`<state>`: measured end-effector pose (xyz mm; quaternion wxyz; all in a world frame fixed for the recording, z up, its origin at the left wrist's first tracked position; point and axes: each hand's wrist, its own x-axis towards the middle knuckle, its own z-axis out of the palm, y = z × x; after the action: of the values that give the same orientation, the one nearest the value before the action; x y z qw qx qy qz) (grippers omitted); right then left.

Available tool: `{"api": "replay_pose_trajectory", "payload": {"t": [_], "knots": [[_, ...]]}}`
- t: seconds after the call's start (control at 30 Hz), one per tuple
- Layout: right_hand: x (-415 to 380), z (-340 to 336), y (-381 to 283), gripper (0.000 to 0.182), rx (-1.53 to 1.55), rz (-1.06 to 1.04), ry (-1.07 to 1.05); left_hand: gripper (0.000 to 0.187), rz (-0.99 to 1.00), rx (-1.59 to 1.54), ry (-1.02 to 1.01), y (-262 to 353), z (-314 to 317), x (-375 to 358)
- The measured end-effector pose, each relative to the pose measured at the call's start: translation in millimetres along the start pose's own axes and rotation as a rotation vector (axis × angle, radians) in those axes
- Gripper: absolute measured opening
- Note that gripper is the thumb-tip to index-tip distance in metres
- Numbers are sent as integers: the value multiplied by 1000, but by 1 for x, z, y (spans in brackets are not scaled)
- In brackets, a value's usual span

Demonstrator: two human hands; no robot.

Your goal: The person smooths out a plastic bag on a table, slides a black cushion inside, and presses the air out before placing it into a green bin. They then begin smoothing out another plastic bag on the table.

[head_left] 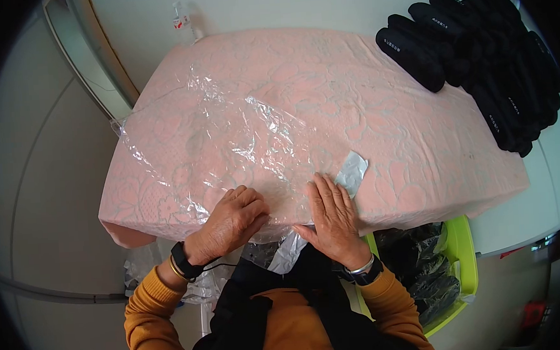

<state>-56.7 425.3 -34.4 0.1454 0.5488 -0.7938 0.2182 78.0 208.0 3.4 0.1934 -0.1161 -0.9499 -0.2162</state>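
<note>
A large clear plastic bag (pixel 245 132), creased and shiny, is spread over the pink patterned cloth. My left hand (pixel 234 219) is closed at the bag's near edge, its fingers curled down on the plastic; the fingertips are hidden. Beside it, my right hand (pixel 334 220) lies flat, fingers stretched out, pressing near the table's front edge. A whitish strip (pixel 353 172) shows past the right fingers, and a similar whitish piece (pixel 289 253) hangs below the edge by the right thumb. Whether the two pieces join under the hand is hidden.
The pink cloth (pixel 432 146) covers the table. Black padded items with small white lettering (pixel 414 54) are piled at the right. A plastic bottle (pixel 183 24) stands at the back left. Below the right arm, a lime-green bin (pixel 468 260) holds dark items wrapped in clear plastic (pixel 431 281).
</note>
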Motion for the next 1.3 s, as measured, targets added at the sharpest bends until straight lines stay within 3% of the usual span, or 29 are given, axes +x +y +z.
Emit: {"api": "replay_pose_trajectory", "payload": {"t": [0.13, 0.27, 0.43, 0.53, 0.67, 0.83, 0.93, 1.3], "knots": [[2, -1, -1, 87, 7, 0, -11, 19, -17, 33, 92, 4, 5, 1], [1, -3, -1, 86, 8, 8, -23, 19, -52, 153, -34, 5, 1, 0], [2, -3, -1, 87, 6, -3, -8, 28, -47, 92, 7, -1, 2, -4], [2, -2, -1, 87, 5, 0, -9, 40, -192, 148, 83, 0, -2, -5], [3, -2, -1, 88, 5, 2, -21, 48, -339, 179, 35, -1, -7, -6], [1, -1, 0, 88, 2, -1, -14, 45, -265, 140, -56, 5, -14, -6], [1, -1, 0, 89, -3, -6, -22, 44, -83, -14, -46, 13, -11, -6], [0, -1, 1, 90, -4, -7, -31, 34, -101, -33, -29, 13, -1, -2]]}}
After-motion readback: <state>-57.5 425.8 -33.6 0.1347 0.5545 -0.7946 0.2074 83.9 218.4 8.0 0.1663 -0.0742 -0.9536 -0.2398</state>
